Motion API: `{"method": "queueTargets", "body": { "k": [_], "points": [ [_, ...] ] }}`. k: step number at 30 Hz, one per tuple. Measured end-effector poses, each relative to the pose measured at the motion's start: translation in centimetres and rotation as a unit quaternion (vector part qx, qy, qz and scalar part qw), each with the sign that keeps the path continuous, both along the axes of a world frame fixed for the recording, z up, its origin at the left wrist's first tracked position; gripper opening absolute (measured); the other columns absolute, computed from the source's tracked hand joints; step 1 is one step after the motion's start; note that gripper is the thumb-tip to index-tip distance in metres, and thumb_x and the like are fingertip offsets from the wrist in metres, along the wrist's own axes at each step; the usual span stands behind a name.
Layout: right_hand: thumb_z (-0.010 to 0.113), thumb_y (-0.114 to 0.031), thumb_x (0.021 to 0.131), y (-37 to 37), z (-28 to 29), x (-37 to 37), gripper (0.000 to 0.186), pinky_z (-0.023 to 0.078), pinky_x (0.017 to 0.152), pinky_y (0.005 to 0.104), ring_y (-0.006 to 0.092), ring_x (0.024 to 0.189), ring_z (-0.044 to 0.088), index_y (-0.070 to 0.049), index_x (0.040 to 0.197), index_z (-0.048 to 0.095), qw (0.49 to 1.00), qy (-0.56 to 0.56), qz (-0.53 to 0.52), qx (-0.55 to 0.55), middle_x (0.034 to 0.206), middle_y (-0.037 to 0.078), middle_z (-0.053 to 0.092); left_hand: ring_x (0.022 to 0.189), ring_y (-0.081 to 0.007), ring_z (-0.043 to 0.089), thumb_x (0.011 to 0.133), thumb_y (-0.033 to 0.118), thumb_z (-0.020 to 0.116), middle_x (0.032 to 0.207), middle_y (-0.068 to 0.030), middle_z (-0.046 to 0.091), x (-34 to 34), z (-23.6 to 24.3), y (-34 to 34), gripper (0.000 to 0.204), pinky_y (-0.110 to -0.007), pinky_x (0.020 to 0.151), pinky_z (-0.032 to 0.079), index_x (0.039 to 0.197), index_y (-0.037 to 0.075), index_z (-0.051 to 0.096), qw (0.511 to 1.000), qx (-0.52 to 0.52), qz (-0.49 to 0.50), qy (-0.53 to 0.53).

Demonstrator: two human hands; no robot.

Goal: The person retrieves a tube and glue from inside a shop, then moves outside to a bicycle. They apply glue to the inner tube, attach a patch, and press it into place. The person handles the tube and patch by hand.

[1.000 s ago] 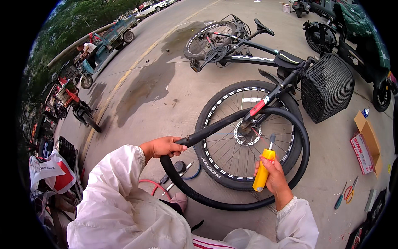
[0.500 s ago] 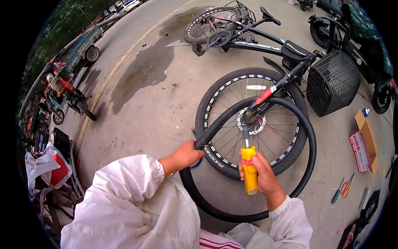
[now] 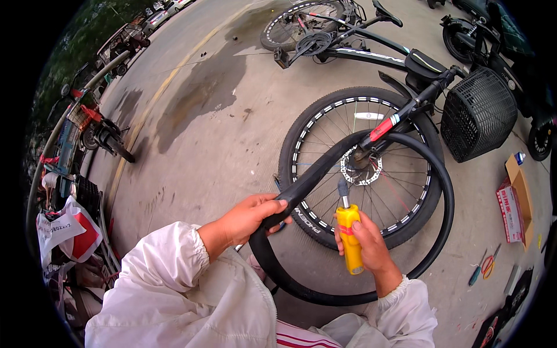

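My left hand [image 3: 249, 217] grips a black inner tube [image 3: 313, 174] that loops over the bicycle's front wheel area. My right hand [image 3: 365, 243] is closed on a yellow handheld tool [image 3: 349, 232] with a metal shaft and a grey tip [image 3: 343, 188], held upright just right of the gripped stretch of tube. Beneath both lies the bicycle's front wheel [image 3: 296, 133], with a white disc rotor at its hub and a black fork with a red patch [image 3: 383, 126] across it.
The bicycle frame [image 3: 365, 55] lies sideways on the concrete, with a black basket [image 3: 478, 116]. Scooters stand at upper right; an open cardboard box [image 3: 519, 203], scissors [image 3: 489, 267] and a screwdriver [image 3: 476, 274] lie at right. Parked vehicles and bags [image 3: 69, 232] are at left.
My right hand with the yellow tool has moved left, closer to the gripped tube. My left hand has shifted rightward, then slightly up, with its thumb now lying across the tube.
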State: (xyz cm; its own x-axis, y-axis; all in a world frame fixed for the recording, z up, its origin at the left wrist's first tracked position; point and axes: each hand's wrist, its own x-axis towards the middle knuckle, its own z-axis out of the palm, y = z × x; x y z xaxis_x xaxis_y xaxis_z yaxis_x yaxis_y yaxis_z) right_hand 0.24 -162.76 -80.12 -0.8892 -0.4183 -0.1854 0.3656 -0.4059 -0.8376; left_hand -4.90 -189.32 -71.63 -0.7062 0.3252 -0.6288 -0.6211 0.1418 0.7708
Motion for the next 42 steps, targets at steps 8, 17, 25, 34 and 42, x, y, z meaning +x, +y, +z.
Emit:
{"method": "queueTargets", "body": {
  "k": [8, 17, 25, 34, 42],
  "points": [
    [0.057, -0.025, 0.095, -0.5, 1.7, 0.5, 0.034, 0.048, 0.068, 0.0278, 0.0117, 0.077, 0.057, -0.002, 0.120, 0.050, 0.996, 0.024, 0.007, 0.091, 0.088, 0.005, 0.058, 0.062, -0.0121, 0.052, 0.098, 0.032, 0.053, 0.086, -0.0056, 0.058, 2.6, -0.1, 0.4, 0.031, -0.026, 0.050, 0.046, 0.118, 0.008, 0.048, 0.997, 0.040, 0.033, -0.058],
    [0.067, -0.030, 0.088, -0.9, 3.7, 0.9, 0.044, 0.051, 0.071, 0.0369, 0.0257, 0.079, 0.065, -0.001, 0.117, 0.051, 0.930, 0.195, -0.055, 0.307, 0.091, 0.013, 0.064, 0.047, -0.0060, 0.031, 0.100, 0.045, 0.045, 0.076, 0.0025, 0.045, 3.1, -0.1, 0.5, 0.043, -0.022, 0.046, 0.029, 0.131, 0.015, 0.047, 0.959, 0.155, 0.075, -0.226],
    [0.076, -0.036, 0.081, -0.9, 4.3, 1.8, 0.059, 0.054, 0.069, 0.0422, 0.0353, 0.087, 0.067, -0.005, 0.123, 0.051, 0.817, 0.319, -0.055, 0.477, 0.100, 0.017, 0.066, 0.046, -0.0048, 0.030, 0.099, 0.047, 0.048, 0.075, 0.0031, 0.044, 3.6, 0.1, 0.6, 0.048, -0.022, 0.045, 0.028, 0.137, 0.017, 0.046, 0.966, 0.151, 0.046, -0.203],
    [0.083, -0.032, 0.074, -1.2, 4.0, 2.7, 0.066, 0.055, 0.072, 0.0374, 0.0315, 0.088, 0.068, -0.003, 0.125, 0.052, 0.757, 0.383, -0.071, 0.524, 0.105, 0.014, 0.066, 0.047, -0.0054, 0.031, 0.097, 0.045, 0.055, 0.075, 0.0002, 0.047, 4.0, 1.1, 2.0, 0.032, -0.023, 0.043, 0.027, 0.093, 0.015, 0.043, 0.979, 0.121, 0.052, -0.155],
    [0.082, -0.035, 0.075, -1.4, 4.2, 2.8, 0.065, 0.054, 0.063, 0.0365, 0.0290, 0.080, 0.068, -0.001, 0.122, 0.053, 0.741, 0.413, -0.086, 0.523, 0.095, 0.014, 0.065, 0.047, -0.0053, 0.031, 0.097, 0.045, 0.055, 0.075, 0.0005, 0.047, 4.3, 1.2, 2.1, 0.031, -0.022, 0.044, 0.027, 0.096, 0.015, 0.045, 0.977, 0.131, 0.058, -0.161]
  ]
}}
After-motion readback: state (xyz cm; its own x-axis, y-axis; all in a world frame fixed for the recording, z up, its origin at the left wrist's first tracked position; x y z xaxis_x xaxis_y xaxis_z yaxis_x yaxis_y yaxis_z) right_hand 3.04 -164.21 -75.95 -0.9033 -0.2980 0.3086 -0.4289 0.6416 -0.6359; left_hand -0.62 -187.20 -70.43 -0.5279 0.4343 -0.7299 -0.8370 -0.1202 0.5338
